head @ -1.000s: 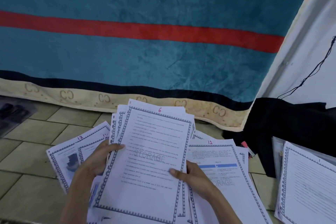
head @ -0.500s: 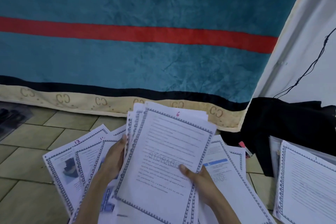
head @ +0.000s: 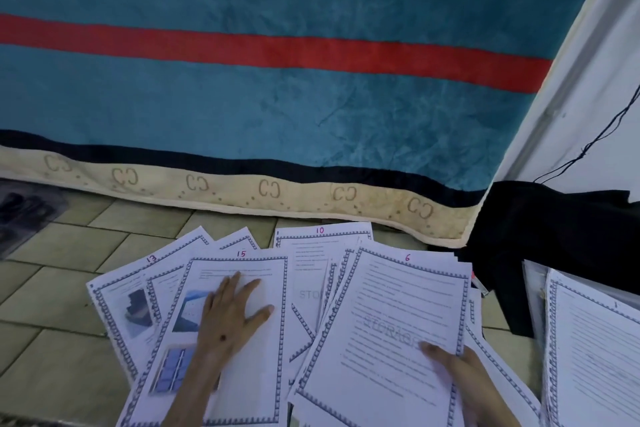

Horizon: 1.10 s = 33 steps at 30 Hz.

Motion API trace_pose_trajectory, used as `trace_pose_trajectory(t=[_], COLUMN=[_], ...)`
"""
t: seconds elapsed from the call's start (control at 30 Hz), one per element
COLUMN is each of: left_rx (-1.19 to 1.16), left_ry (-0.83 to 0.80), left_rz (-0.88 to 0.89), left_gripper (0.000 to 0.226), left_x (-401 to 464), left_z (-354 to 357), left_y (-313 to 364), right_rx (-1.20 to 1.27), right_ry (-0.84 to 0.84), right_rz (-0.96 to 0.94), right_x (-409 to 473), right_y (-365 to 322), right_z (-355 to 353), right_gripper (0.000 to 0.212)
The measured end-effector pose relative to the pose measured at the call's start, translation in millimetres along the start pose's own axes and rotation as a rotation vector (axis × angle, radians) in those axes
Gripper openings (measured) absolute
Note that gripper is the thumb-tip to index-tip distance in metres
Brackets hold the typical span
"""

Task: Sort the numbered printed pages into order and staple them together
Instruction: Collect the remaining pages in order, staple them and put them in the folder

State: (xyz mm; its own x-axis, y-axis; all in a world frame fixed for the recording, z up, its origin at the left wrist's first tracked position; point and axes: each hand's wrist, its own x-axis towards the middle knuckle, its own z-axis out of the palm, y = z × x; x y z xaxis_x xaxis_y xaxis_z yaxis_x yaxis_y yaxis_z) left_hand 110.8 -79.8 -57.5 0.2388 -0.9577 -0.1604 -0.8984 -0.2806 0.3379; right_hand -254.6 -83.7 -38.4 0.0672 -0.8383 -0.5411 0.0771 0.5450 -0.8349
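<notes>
I see the pages fanned on the tiled floor (head: 69, 350), in front of the teal blanket (head: 277, 114). Left hand (head: 230, 317) lies flat on page 15 (head: 256, 357), fingers spread and straight, pressing down. Page 15's long axis runs away from me, number at the far edge, tilted slightly right. Page 13 (head: 117, 291) sits left of it, partly underneath, leaning right too. Page 10 (head: 311, 253) sits behind, near-upright, its lower half covered by other sheets.

Right hand (head: 460, 378) pinches the stack topped by page 6 (head: 398, 322) at its near right corner, thumb on top, fingers under and hidden. Stack is tilted right, number at the far edge. Sheets under page 6 show only as fanned edges; their numbers aren't readable.

Separate stack (head: 595, 357) at far right is cut off by the frame edge; its number is too small to read. Black cloth (head: 540, 236) lies behind it, a thin black cable (head: 588, 146) on the white wall (head: 606, 87). Something pink peeks out beside page 6's far right corner; can't tell what. Dark blurred object at far left, unidentifiable. Body text is illegible, only a "STORAGE" watermark.
</notes>
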Motion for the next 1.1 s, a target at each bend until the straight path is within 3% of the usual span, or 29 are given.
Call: trace_pose_trajectory(t=[0.1,0.17,0.23,0.3,0.37,0.43,0.6,0.7,0.8,0.83,0.93,1.0,1.1], left_rx=[-0.038,-0.147,-0.273,-0.355,-0.413,-0.448,-0.391,-0.469,-0.645,-0.698,-0.777,-0.808,-0.891], left_ry=[-0.048,0.033,0.11,0.077,0.041,0.025,-0.064,-0.083,-0.034,-0.025,-0.01,0.077,0.242], left_rz=[-0.041,-0.061,-0.069,-0.058,-0.031,-0.067,-0.177,-0.076,0.113,0.184,0.288,0.283,0.282], left_gripper=[0.076,0.052,0.047,0.043,0.032,0.041,0.076,0.061,0.012,0.011,0.021,0.02,0.018], left_x=[14.3,33.7,56.4,77.7,95.2,107.9,132.9,129.3,114.6,110.5,100.6,100.3,99.5], left_z=[-13.8,-22.5,-29.3,-35.8,-40.4,-43.6,-45.4,-52.4,-64.0,-67.6,-77.4,-83.9,-103.7], left_y=[7.5,17.3,30.1,44.3,58.0,67.7,71.2,79.2,92.8,96.1,104.9,111.7,130.4], right_rx=[0.014,-0.007,-0.036,-0.05,-0.026,0.026,-0.017,-0.002,-0.004,0.008,-0.001,0.01,0.026], right_ry=[0.018,0.044,0.071,0.073,0.049,0.013,-0.038,-0.055,-0.039,-0.021,0.016,0.038,0.045], right_rz=[-0.018,-0.064,-0.098,-0.124,-0.101,-0.066,-0.09,-0.129,-0.144,-0.16,-0.19,-0.188,-0.193], right_x=[2.1,2.6,2.2,1.8,2.7,4.0,4.0,-0.3,-4.1,-6.9,-4.4,-4.5,-3.4], right_y=[1.8,2.7,1.8,0.9,-0.6,-0.3,3.1,2.0,0.6,-0.6,2.9,3.8,5.4], right_z=[2.7,4.6,8.1,11.2,11.7,8.5,5.9,7.8,9.5,11.9,11.8,13.2,13.3], right_gripper=[0.051,0.045,0.055,0.075,0.068,0.065,0.097,0.099,0.078,0.065,0.057,0.036,0.028])
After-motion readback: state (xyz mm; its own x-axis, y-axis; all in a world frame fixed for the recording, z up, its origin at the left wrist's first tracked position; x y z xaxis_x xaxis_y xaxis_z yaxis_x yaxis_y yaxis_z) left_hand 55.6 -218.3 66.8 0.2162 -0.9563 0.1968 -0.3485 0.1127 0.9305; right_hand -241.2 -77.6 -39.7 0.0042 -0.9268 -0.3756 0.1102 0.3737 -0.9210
